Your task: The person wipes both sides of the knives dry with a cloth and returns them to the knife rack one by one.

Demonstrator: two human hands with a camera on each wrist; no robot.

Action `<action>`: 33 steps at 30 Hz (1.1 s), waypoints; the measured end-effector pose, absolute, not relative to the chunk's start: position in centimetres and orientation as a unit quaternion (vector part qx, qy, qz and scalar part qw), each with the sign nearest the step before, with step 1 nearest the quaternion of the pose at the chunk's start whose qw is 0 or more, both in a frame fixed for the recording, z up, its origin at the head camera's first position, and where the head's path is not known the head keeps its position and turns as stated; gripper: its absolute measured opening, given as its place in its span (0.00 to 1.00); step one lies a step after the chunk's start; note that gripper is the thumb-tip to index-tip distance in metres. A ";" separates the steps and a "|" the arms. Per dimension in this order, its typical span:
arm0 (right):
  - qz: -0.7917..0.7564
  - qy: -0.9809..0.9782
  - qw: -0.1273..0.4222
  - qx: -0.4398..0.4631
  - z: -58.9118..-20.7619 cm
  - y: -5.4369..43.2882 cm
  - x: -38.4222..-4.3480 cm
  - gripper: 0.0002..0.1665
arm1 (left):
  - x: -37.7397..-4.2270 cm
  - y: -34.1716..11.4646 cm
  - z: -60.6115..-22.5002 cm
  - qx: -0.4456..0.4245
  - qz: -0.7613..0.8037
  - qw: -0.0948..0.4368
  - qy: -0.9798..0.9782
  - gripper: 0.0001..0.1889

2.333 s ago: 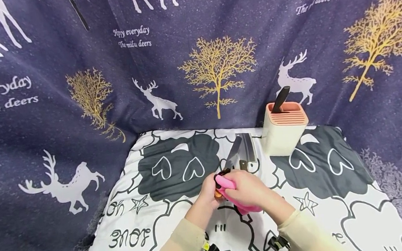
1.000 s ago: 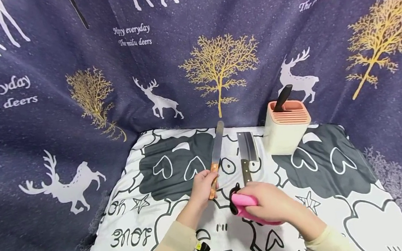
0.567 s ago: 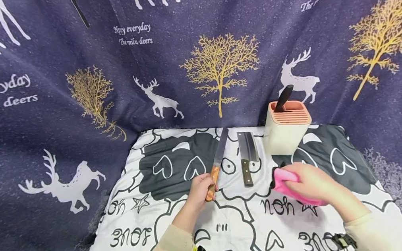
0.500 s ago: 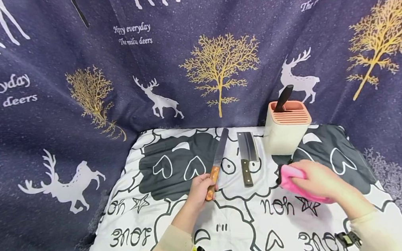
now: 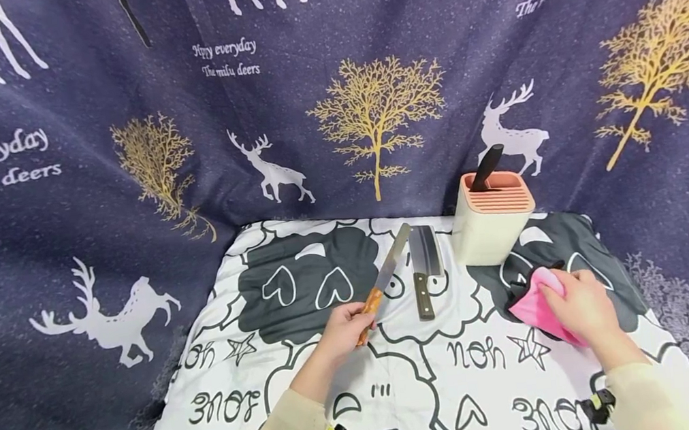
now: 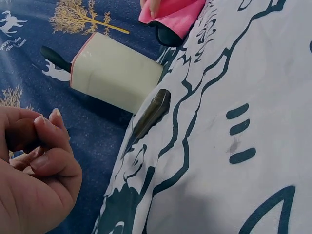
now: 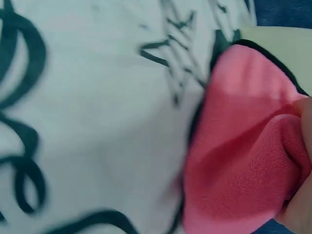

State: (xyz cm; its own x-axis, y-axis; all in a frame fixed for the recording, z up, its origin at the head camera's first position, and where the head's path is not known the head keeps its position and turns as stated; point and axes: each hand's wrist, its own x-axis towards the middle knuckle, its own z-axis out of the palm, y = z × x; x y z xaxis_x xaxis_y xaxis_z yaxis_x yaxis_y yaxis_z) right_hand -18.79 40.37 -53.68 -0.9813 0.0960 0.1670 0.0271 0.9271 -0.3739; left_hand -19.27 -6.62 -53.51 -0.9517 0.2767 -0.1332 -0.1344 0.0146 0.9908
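Note:
My left hand [image 5: 343,328] grips a long knife [image 5: 390,260] by its orange-brown wooden handle, the blade slanting up and to the right. In the left wrist view the curled left fingers [image 6: 53,156] show, but the knife is hidden. Over on the right, my right hand [image 5: 586,306] holds a bunched pink cloth [image 5: 540,308] with black edging, low over the sheet's dark patch. The right wrist view shows the cloth [image 7: 239,161] folded against the fingers. Between the hands lies a cleaver [image 5: 425,252], its dark riveted handle toward me, close to the knife's tip.
A cream knife block [image 5: 484,233] with a slotted orange top stands at the back right. One black-handled knife [image 5: 488,167] sticks out of it. The surface is covered by a black-and-white patterned sheet [image 5: 407,373], and a dark blue deer-print curtain [image 5: 274,112] hangs behind.
First, both hands were together, with the cloth at the knife. The right hand has since carried the cloth far to the right. The left hand keeps the knife, its blade now leaning further right.

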 end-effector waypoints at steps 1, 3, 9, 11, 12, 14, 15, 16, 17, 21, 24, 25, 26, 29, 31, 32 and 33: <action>0.191 -0.977 0.088 -0.040 -54.2 40.3 -18.8 0.33 | -19.3 -6.6 -53.4 0.050 0.698 0.139 0.701 0.13; 0.190 -0.978 0.071 -0.052 -55.2 40.2 -18.9 0.36 | -19.2 -6.4 -53.3 0.047 0.693 0.123 0.708 0.11; 0.156 -0.985 0.019 -0.064 -57.4 39.8 -19.0 0.40 | -19.0 -6.2 -52.8 0.041 0.694 0.103 0.711 0.06; 0.152 -0.986 0.018 -0.067 -57.8 39.7 -19.0 0.40 | -18.9 -6.2 -52.6 0.035 0.694 0.102 0.712 0.06; 0.149 -0.986 0.019 -0.067 -58.0 39.7 -19.1 0.40 | -18.9 -6.2 -52.5 0.031 0.693 0.100 0.713 0.06; 0.145 -0.987 0.025 -0.063 -58.4 39.6 -19.1 0.40 | -18.9 -6.2 -52.4 0.024 0.693 0.094 0.714 0.06; 0.143 -0.988 0.027 -0.061 -58.6 39.5 -19.1 0.39 | -18.9 -6.3 -52.3 0.020 0.692 0.089 0.716 0.06; 0.142 -0.988 0.030 -0.060 -58.8 39.3 -19.1 0.39 | -19.0 -6.4 -52.3 0.020 0.690 0.084 0.719 0.06; 0.142 -0.988 0.032 -0.058 -59.0 39.2 -19.1 0.38 | -19.1 -6.6 -52.3 0.022 0.686 0.077 0.723 0.07; 0.145 -0.987 0.040 -0.059 -59.5 38.9 -19.2 0.36 | -19.5 -7.3 -51.8 0.030 0.669 0.057 0.740 0.07; 0.149 -0.986 0.040 -0.061 -59.6 38.8 -19.3 0.36 | -19.7 -7.8 -51.2 0.034 0.653 0.049 0.755 0.08; 0.151 -0.986 0.039 -0.061 -59.6 38.8 -19.4 0.37 | -19.8 -7.9 -51.0 0.035 0.644 0.045 0.763 0.08; 0.152 -0.986 0.039 -0.061 -59.5 38.8 -19.4 0.37 | -19.8 -8.1 -50.8 0.037 0.636 0.038 0.770 0.09; 0.156 -0.985 0.039 -0.060 -59.4 38.9 -19.4 0.37 | -20.0 -8.5 -50.2 0.044 0.614 0.012 0.788 0.08; 0.158 -0.985 0.034 -0.059 -59.3 39.0 -19.4 0.38 | -20.2 -8.7 -49.7 0.049 0.599 -0.015 0.799 0.07; 0.159 -0.985 0.033 -0.060 -59.3 39.0 -19.4 0.38 | -20.2 -8.9 -49.4 0.050 0.597 -0.029 0.800 0.06; 0.160 -0.985 0.032 -0.060 -59.4 39.1 -19.4 0.38 | -20.3 -9.0 -49.2 0.050 0.595 -0.042 0.801 0.05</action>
State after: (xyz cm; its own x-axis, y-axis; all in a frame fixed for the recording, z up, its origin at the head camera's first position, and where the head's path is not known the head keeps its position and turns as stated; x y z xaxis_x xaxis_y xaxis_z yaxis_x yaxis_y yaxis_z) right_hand -19.40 39.07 -59.39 -0.9908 0.1281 0.0442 0.1075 0.9415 -0.3196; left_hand -20.34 -8.96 -49.16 -0.9916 0.0301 0.1259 0.1292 0.2863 0.9494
